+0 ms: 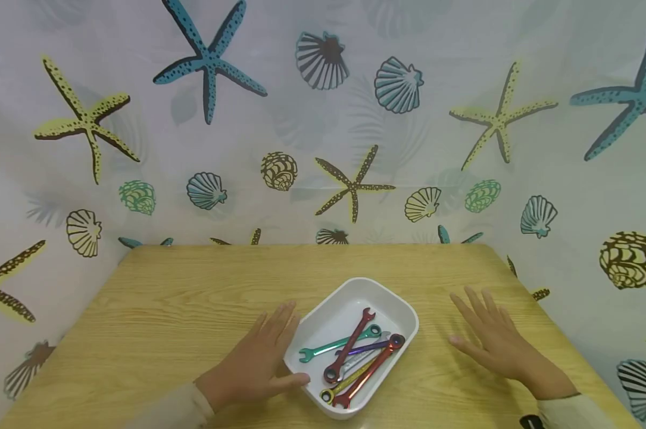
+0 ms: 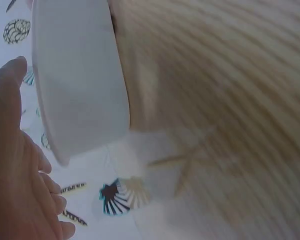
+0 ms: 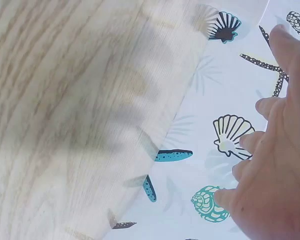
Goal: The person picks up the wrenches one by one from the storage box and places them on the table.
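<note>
Views: head alone shows me the wrenches (image 1: 349, 346); left wrist shows the white tray (image 2: 80, 75) from outside;
Table (image 1: 183, 292): far edge at twelve o'clock; wood (image 1: 434, 363) shows between tray and right hand (image 1: 495, 342);
Tray: at six o'clock of head view; glossy coloured wrenches overlap inside;
Left hand (image 1: 259, 357): at tray's nine o'clock; fingers straight, thumb wide; whether touching, I cannot tell;
Right hand: at three, well apart; fingers straight, spread.

You are at a screened-off tabletop spot: a wooden table (image 1: 194, 292) across the lower frame, starfish-and-seashell cloth (image 1: 296, 128) along the top and sides; the room itself is hidden.
</note>
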